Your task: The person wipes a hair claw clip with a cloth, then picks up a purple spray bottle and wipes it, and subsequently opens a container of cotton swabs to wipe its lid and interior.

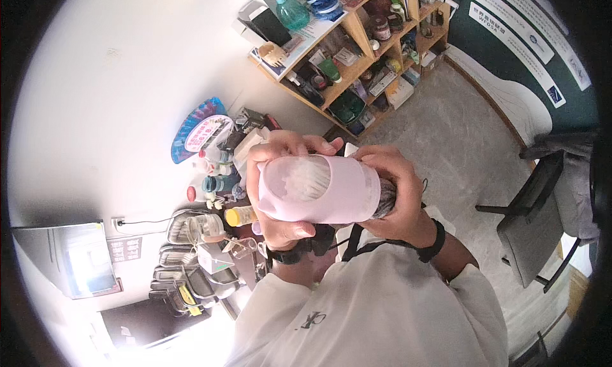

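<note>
Held up in front of my white shirt (363,300) is a pale pink plastic container (354,190), lying sideways. Two small pointed ears stick out at its left end. Through its clear rounded window (306,178) show thin white strands or sticks, too blurred to name. My left hand (272,175) wraps the eared end, thumb below and fingers above. Around the other end curls my right hand (401,195), where a dark grey fibrous bundle (386,198) shows at the container's mouth, partly hidden by the palm.
A wooden shelf unit (354,73) full of goods stands ahead, with a green spray bottle (291,13) on top. Bottles (220,183) and a yellow-lidded jar (234,217) crowd a table at left, beyond which are stacked chairs (177,271). A grey chair (530,238) stands right.
</note>
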`<state>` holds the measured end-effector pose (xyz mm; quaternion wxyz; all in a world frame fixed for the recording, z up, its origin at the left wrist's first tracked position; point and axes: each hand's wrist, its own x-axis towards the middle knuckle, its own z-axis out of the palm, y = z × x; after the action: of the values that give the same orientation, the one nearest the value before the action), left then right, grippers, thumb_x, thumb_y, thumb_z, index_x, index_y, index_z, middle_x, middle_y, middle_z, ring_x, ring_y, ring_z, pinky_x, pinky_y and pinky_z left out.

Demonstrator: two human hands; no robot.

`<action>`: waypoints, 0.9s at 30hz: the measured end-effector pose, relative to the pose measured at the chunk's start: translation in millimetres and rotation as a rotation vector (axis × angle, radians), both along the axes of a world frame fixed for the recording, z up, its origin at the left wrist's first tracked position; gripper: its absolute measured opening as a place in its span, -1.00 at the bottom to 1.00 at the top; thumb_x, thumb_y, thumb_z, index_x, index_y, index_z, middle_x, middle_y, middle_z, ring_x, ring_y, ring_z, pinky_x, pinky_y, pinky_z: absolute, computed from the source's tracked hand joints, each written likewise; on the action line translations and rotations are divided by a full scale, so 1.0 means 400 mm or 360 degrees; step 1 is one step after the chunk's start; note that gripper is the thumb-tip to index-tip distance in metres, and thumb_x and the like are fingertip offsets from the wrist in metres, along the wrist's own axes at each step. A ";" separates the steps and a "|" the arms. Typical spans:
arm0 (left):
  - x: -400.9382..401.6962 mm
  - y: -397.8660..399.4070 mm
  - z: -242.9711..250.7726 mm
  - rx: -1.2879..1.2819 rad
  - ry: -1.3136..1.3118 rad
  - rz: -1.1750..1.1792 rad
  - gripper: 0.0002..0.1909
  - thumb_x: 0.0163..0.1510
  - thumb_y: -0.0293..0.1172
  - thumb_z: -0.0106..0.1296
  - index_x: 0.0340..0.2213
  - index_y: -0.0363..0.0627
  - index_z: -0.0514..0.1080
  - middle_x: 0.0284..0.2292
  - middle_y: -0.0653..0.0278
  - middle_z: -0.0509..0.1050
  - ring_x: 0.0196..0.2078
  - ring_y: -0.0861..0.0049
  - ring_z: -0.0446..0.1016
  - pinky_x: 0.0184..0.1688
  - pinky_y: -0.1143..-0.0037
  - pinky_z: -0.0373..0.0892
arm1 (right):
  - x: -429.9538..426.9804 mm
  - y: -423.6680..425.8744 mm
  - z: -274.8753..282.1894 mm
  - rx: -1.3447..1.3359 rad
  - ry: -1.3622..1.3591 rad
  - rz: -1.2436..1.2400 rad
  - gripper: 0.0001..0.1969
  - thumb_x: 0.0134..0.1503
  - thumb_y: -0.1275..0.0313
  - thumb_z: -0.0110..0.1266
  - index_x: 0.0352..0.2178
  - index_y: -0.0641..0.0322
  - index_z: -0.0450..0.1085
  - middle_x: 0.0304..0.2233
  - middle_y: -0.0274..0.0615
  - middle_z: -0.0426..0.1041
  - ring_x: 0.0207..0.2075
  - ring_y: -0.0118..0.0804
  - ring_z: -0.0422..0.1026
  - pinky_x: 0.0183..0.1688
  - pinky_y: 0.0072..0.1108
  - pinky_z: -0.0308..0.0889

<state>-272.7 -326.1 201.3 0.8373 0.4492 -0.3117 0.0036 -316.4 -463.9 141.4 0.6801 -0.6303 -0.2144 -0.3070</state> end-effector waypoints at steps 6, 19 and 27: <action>-0.004 0.015 0.004 0.0093 -0.0070 0.0024 -0.22 -0.47 -0.33 0.39 -0.21 -0.22 0.16 -0.25 0.04 0.22 -0.16 0.08 0.37 -0.01 0.05 0.27 | -0.018 -0.041 0.028 -0.0083 0.0250 0.0248 -0.29 -0.25 0.29 0.33 -0.06 0.25 0.15 -0.18 -0.01 0.38 -0.20 -0.15 0.44 -0.23 -0.47 0.37; -0.008 -0.030 0.000 -0.0214 -0.0125 -0.0355 -0.23 -0.56 -0.46 0.32 -0.22 -0.21 0.15 -0.24 -0.04 0.21 -0.25 0.00 0.43 0.02 0.08 0.27 | -0.018 -0.099 0.042 0.0023 0.0532 0.0955 -0.41 -0.20 0.07 0.25 -0.27 0.38 0.35 -0.44 -0.09 0.48 -0.40 -0.30 0.49 -0.33 -0.54 0.37; 0.014 -0.067 -0.042 -0.0400 -0.0297 -0.0652 -0.07 -0.46 -0.10 0.43 -0.11 -0.15 0.11 -0.20 0.01 0.23 -0.08 0.06 0.30 0.00 0.10 0.26 | -0.026 -0.069 0.059 -0.0028 0.0412 0.0566 -0.37 -0.25 0.12 0.30 -0.23 0.38 0.33 -0.38 -0.01 0.46 -0.36 -0.23 0.49 -0.30 -0.49 0.38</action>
<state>-267.1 -352.9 184.7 0.8374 0.2669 -0.4691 -0.0859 -326.7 -491.5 165.1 0.7399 -0.6226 -0.2356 -0.0967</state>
